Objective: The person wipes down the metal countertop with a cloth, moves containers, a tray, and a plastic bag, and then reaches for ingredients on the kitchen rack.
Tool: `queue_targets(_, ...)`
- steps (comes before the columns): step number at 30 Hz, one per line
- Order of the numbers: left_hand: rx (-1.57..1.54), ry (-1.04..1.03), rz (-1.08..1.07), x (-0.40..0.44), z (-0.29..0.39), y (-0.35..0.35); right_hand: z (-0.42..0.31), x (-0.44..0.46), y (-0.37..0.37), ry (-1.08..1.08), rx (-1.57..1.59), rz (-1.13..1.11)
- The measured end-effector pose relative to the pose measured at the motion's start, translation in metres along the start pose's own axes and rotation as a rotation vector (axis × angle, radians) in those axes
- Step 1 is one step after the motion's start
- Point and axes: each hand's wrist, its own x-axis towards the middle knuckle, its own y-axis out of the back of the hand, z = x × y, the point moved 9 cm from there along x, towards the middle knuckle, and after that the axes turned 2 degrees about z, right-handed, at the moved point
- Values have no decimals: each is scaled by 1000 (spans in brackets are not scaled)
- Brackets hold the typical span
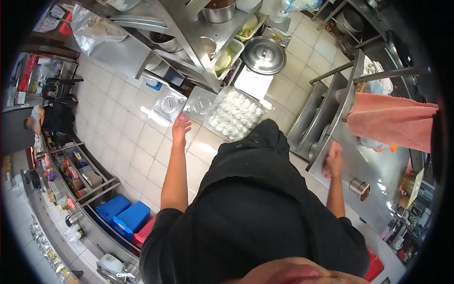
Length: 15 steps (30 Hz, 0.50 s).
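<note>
My left hand [181, 129] hangs over the tiled floor with its fingers apart and nothing in it. Closest to it are two metal lids, one [169, 104] on the left and another [198, 105] beside a stack of clear plastic trays [235, 113]. My right hand [334, 160] is at the edge of the steel counter [373, 165]. It is slightly smeared and its fingers are partly hidden, so their state is unclear. A small metal cylinder [360, 189] stands on the counter near that hand.
Ahead, a lidded steel pot [263, 55] sits near bins of vegetables [230, 59]. A pink towel [392, 118] hangs at the right. Blue bins [131, 220] stand under the left shelving. Far left, a person [56, 118] is beside a counter.
</note>
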Motion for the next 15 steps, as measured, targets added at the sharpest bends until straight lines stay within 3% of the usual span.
queue_targets(2,-43,-16,-15,7,15,-19,-61,-8,-14,247,199,65)
queue_targets(4,-96,-17,-41,15,34,-37,-102,-1,-33,230,504,-141)
queue_targets(8,-185,-97,-79,30,97,-70,-188,37,-39,116,1118,-309)
queue_targets(12,-172,-199,-60,50,170,-99,-285,100,-27,126,1312,-499)
queue_targets(15,-207,-194,-19,59,199,-122,-366,166,-22,290,1320,-535)
